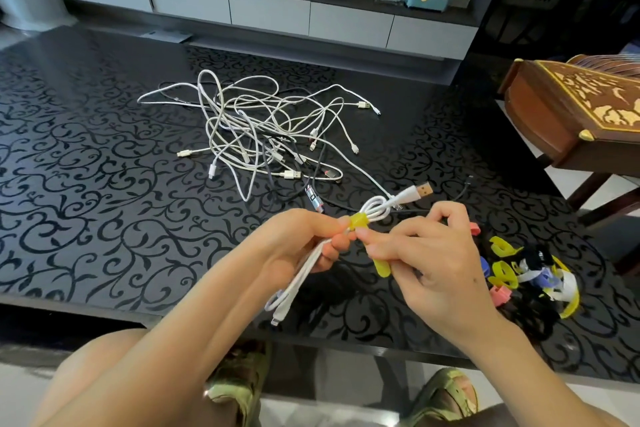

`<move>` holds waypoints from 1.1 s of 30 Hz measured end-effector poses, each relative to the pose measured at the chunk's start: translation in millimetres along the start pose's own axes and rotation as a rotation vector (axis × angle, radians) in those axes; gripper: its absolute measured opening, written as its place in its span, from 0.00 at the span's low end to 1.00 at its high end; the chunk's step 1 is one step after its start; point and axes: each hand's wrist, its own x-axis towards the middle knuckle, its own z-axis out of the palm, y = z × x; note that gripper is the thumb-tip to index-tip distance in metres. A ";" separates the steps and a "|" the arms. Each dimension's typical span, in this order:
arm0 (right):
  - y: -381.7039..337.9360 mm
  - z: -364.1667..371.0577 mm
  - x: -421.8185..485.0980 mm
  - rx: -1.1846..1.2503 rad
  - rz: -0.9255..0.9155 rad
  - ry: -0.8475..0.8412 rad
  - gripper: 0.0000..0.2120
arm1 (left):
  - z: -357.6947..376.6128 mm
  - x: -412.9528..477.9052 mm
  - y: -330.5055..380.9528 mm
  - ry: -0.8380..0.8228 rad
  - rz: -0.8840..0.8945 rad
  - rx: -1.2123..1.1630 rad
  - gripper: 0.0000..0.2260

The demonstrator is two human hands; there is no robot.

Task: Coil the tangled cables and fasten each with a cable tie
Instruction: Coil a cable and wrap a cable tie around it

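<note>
The coil [372, 210] is being held in the air above the near edge of the table [104, 156], low in the middle of the view. It is a white cable folded into a long hank, and its long axis is lying on a slant: the looped end with the USB plug [423, 190] is pointing up and to the right, away from the person, while the other loops and a small plug are hanging down and to the left, toward the table edge. A yellow tie [358, 221] is being wrapped around the hank about where the fingers meet, crosswise to that axis.

The hank is being pinched by the left hand [304, 243] just below the tie, fingers closed around the strands. The tie's loose tail [382, 267] is being gripped by the right hand [440, 253], thumb and forefinger closed on it, the tail running down and to the right from the wrap. So the tie is lying between the two hands, touching both sets of fingertips, and the right hand is the nearer one to the free end. The next pull is judged to run across the hank, not along it.

Further out, the tangle [263, 128] of cables is lying well apart toward the middle of the table, not yet sorted. Spare ties [526, 270] in several colours are lying near the right hand, on the table.
</note>
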 end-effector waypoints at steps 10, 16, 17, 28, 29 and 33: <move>8.1 5.9 -10.3 0.013 0.012 -0.034 0.10 | 0.7 -1.5 -0.4 0.031 0.293 0.193 0.11; -1.9 4.7 -3.7 0.983 1.082 -0.061 0.09 | -4.3 -1.6 -0.3 0.113 0.752 0.477 0.09; -2.1 5.7 0.4 1.079 1.198 -0.118 0.15 | -3.8 -2.8 -1.5 0.117 0.805 0.575 0.08; 7.3 2.1 17.2 1.039 1.004 -0.418 0.16 | -9.8 -9.4 -19.7 0.062 1.138 1.299 0.12; 6.9 0.9 17.5 0.951 0.970 -0.433 0.15 | -9.5 -9.2 -21.7 0.048 1.124 1.327 0.13; 4.8 -2.1 15.6 0.642 0.833 -0.497 0.14 | -9.4 -7.5 -28.1 0.017 1.085 1.440 0.15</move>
